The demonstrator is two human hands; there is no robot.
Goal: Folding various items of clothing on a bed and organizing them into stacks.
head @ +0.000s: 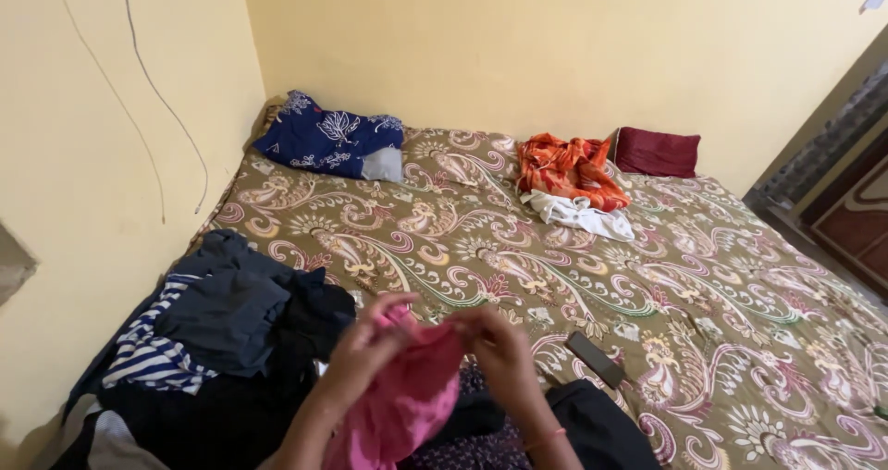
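The left hand (pixel 365 345) and right hand (pixel 499 345) pinch a bright pink, crumpled cloth (pixel 407 401) in their fingers, above the paisley-covered bed (pixel 703 276), beside a dark clothes pile (pixel 231 340).

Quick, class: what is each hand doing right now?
Left hand: closed on the pink cloth.
Right hand: closed on the same pink cloth.

A: What is worn on the arms?

B: No sleeves show; both forearms are bare up to the frame edge.

A: Anything at the wrists?

B: The right hand (pixel 504 345) has a thin orange thread band round its wrist. The left hand (pixel 365 345) wears nothing.

A: Rings?

B: None to be made out on the fingers (pixel 393 302).
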